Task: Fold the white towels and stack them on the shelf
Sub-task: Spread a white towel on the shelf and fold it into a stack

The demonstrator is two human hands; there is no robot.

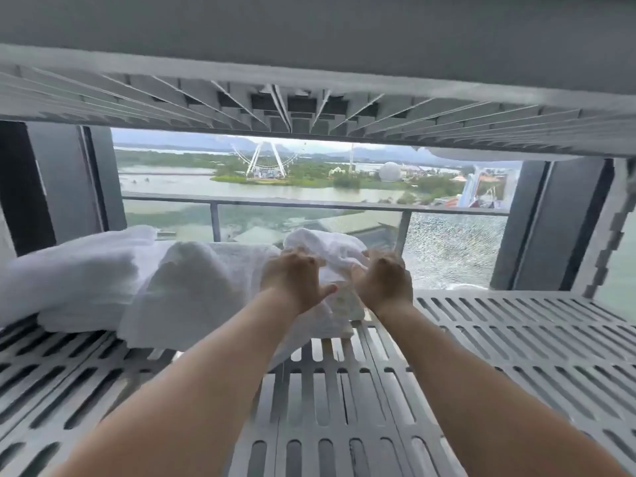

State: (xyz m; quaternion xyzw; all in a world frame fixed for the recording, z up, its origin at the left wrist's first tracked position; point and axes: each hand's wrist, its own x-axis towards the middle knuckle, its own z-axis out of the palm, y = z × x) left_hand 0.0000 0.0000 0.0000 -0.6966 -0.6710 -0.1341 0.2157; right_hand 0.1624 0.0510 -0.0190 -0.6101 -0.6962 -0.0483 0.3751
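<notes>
A slotted white shelf (499, 342) spreads in front of me. Folded white towels (86, 277) lie on its left half, and a rounded folded one (186, 287) leans against them. Further right sits a small white towel (327, 249), bunched up at its top. My left hand (296, 277) grips its left side with curled fingers, thumb pointing right. On its right side my right hand (385, 280) grips it the same way. Both forearms reach in from the bottom edge. The towel's lower part is hidden behind my hands.
Another slotted shelf (309, 98) hangs low overhead. The shelf's right half holds nothing. A shelf post (612, 228) stands at the right. Behind the shelf are dark window frames (69, 187), a balcony railing (309, 204) and an outdoor view.
</notes>
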